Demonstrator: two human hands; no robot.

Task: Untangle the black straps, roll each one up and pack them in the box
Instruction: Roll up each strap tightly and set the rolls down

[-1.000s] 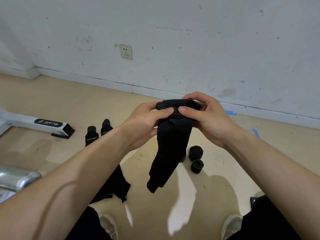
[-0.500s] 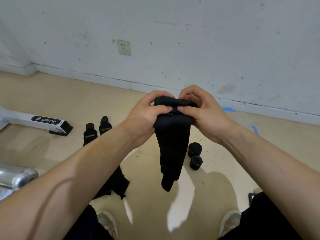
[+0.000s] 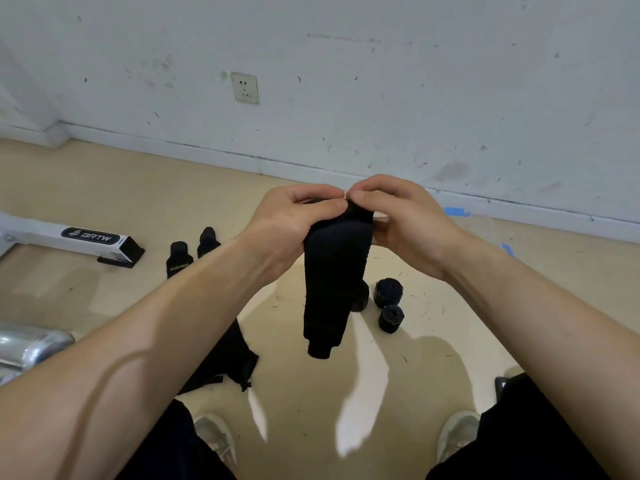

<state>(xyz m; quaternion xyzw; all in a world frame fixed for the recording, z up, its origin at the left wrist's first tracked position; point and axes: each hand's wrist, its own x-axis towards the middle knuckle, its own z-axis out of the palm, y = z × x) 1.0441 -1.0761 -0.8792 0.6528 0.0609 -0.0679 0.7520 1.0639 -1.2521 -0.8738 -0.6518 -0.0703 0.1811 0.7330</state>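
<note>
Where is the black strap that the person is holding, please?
In the head view the strap hangs mid-frame, its top gripped between the left hand and right hand, just left of the rolled straps on the floor.

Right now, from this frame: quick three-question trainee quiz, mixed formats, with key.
1. True or false: only the left hand holds the hanging black strap; the right hand is free.
2. The rolled straps on the floor lie: A) right of the hanging strap, B) against the wall, C) in a box.
3. Fill in: the label on the white frame leg reads ____.
Key: 1 false; 2 A; 3 BRTW.
</note>
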